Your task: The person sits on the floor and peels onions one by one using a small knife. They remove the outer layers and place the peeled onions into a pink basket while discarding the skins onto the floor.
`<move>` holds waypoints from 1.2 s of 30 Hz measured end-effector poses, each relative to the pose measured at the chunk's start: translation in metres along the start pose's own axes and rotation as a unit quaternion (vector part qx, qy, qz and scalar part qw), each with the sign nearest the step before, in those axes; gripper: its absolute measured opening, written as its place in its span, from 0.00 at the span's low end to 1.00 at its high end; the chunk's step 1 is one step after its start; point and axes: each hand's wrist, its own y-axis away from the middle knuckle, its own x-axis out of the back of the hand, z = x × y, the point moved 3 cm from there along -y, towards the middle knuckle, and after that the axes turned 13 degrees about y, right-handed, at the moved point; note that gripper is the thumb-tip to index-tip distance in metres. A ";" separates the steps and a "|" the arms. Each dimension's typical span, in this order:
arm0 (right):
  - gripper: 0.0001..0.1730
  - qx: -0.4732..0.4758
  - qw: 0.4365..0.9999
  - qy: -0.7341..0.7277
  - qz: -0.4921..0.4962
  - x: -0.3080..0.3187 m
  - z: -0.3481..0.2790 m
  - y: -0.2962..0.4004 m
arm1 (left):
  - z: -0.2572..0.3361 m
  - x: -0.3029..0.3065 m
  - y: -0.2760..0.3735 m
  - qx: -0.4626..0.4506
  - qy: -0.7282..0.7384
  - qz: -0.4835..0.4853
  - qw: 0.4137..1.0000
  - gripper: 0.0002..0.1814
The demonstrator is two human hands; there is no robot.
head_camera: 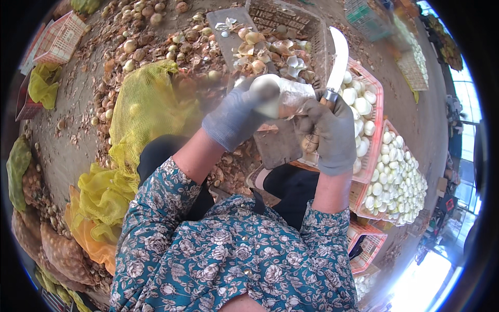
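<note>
Gripped in my gloved left hand point(236, 117) is a pale onion point(266, 93), blurred where it shows. A whitish, papery flap of onion skin point(297, 95) stretches from it towards my right hand point(333, 134), whose fingers touch its near end. That gloved right hand also holds a knife with a curved blade point(337, 58), pointing away from me, and a wooden handle point(310, 142) that bears writing. Below the hands lies a worn board point(275, 146). Beyond them, loose skins and several onions point(255, 38) rest on a grey board point(224, 23) and a crate point(317, 35).
At my right stand a pink crate point(379, 105) of peeled onions point(362, 105) and another heaped crate point(390, 126). A yellow mesh sack point(140, 105) lies at my left. Unpeeled onions and skins point(130, 46) cover the ground ahead. Full sacks point(64, 253) line the far left.
</note>
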 end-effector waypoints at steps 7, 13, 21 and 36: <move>0.07 0.036 0.994 -0.016 0.104 0.037 -0.008 -0.005 | 0.014 -0.004 0.003 0.034 0.225 0.006 0.974 0.37; 0.10 0.150 0.978 -0.030 0.145 0.055 -0.045 -0.026 | 0.020 0.001 0.001 -0.032 0.127 0.004 0.991 0.37; 0.24 0.078 0.955 0.267 -0.101 -0.005 -0.024 -0.059 | 0.017 0.010 -0.007 -0.120 -0.197 0.029 0.973 0.31; 0.15 0.056 0.915 0.389 0.089 0.024 -0.001 -0.061 | 0.011 0.014 -0.008 -0.096 -0.108 0.053 0.988 0.31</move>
